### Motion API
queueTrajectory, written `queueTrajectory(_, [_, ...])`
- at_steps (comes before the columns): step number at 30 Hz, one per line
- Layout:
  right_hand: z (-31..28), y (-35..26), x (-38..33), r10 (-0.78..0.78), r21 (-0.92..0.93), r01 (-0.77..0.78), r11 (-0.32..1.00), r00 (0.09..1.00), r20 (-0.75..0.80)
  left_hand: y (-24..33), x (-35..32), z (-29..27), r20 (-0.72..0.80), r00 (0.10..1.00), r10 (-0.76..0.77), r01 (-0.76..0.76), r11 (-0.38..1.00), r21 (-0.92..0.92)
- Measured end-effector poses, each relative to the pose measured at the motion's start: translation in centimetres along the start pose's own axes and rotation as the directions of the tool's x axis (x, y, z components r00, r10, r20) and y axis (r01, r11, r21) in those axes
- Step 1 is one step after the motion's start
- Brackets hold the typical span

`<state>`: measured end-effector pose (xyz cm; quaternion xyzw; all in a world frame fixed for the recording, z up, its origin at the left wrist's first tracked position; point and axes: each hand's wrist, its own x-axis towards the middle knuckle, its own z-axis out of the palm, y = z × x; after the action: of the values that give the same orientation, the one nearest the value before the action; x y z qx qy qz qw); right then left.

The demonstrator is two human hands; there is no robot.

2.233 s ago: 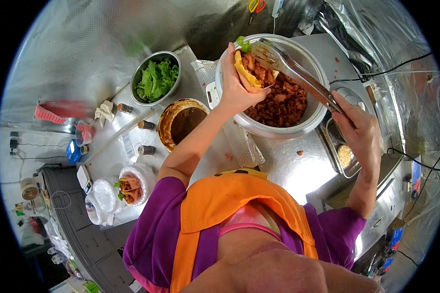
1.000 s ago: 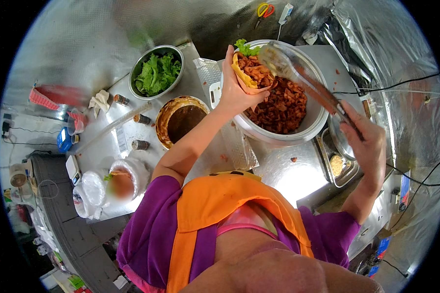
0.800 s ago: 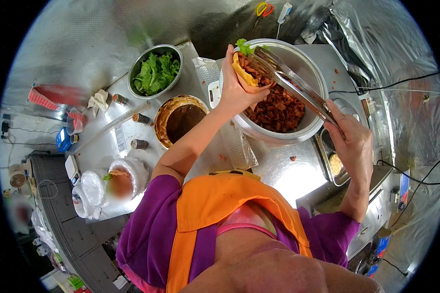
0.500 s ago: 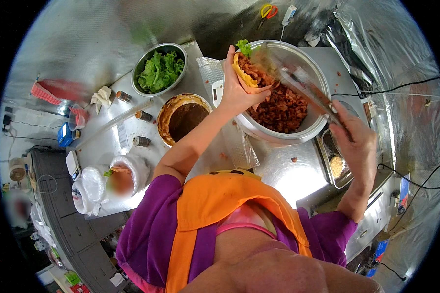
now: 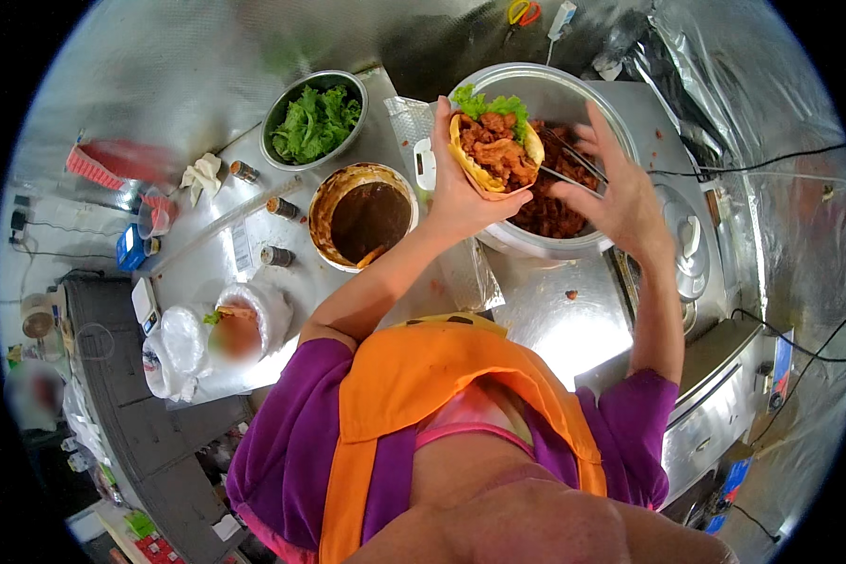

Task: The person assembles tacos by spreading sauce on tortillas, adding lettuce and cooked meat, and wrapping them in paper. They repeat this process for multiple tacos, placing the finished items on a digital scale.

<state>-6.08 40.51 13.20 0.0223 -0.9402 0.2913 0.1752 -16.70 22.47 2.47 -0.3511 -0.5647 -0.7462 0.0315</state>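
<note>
My left hand (image 5: 462, 205) holds up a filled flatbread wrap (image 5: 506, 158), its fingers closed round the lower side. The wrap's yellow bread folds around reddish-brown meat pieces, with green lettuce (image 5: 509, 105) sticking out at the far edge. Behind and right of it stands a wide metal pot (image 5: 573, 248) of chopped reddish-brown meat (image 5: 540, 216). Metal tongs (image 5: 585, 163) lie over the meat in the pot. Close above them is my right hand (image 5: 630, 202), open with its fingers spread; no grip on the tongs shows.
A bowl of lettuce (image 5: 274, 155) stands at the back left, near a tub of brown sauce (image 5: 412, 223). Small jars (image 5: 280, 208) and bag-lined containers (image 5: 273, 324) sit further left. A metal lid (image 5: 694, 268) lies right of the pot; scissors (image 5: 523, 13) hang behind.
My right hand has let go of the tongs, which now rest in the pot, and has moved left toward the wrap. The wrap has turned more upward, showing its filling.
</note>
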Motion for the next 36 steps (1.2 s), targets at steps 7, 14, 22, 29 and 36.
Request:
queueTrajectory(7, [5.6,-5.5,1.2,0.016,0.075,-0.002,0.997,0.982,-0.189,-0.7,-0.4,1.5,-0.115,0.992,0.053,-0.028,0.978,0.209])
queueTrajectory(14, [3.2,-6.2,1.0,0.079,0.261,-0.034,0.965,0.983,-0.167,1.5,-0.9,-0.7,-0.090,0.963,-0.255,0.174,0.839,-0.515])
queueTrajectory(22, [3.9,-7.9,1.0,0.048,0.314,-0.015,0.949,0.994,-0.099,1.8,-0.6,-1.7,0.345,0.881,-0.324,0.463,0.433,-0.774])
queueTrajectory(29, [6.1,-9.2,1.9,-0.195,0.108,0.182,0.977,0.972,0.128,4.1,-1.3,-4.7,0.121,0.902,-0.413,0.392,0.673,-0.627])
queueTrajectory(36, [10.9,-12.5,2.7,-0.261,0.293,0.171,0.941,0.917,0.301,4.0,-6.3,-12.8,0.039,0.969,-0.243,0.204,0.707,-0.677])
